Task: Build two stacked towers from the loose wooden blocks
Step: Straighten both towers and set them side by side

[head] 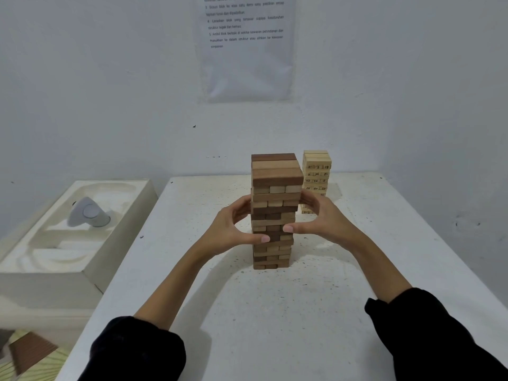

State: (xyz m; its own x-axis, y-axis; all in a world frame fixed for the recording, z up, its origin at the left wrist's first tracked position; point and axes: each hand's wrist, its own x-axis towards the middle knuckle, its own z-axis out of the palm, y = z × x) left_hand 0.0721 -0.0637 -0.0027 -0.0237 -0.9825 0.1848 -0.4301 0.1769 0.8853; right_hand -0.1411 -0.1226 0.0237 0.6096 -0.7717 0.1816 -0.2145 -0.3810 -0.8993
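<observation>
My left hand (233, 226) and right hand (320, 218) clasp the tower of light and dark brown wooden blocks (273, 210) from either side at mid-height. My fingers curl round its flanks and both thumb tips press on the face turned toward me. The tower stands upright near the middle of the speckled white table (275, 312), its long axis vertical. The three top blocks lie side to side across my view, while the layer below shows me its short ends. Behind it and to the right, nearer the wall, stands a shorter tower of pale numbered wooden blocks (316, 171), also upright, its lower part partly hidden by my right fingers. The two towers stand apart. My black sleeves (439, 334) reach in from the near edge. A white wall rises behind the table, with a printed sheet in a clear plastic sleeve (247, 48) on it. Left of the table sits a moulded white tray (115, 257) holding a rounded grey-white object (88, 213).
</observation>
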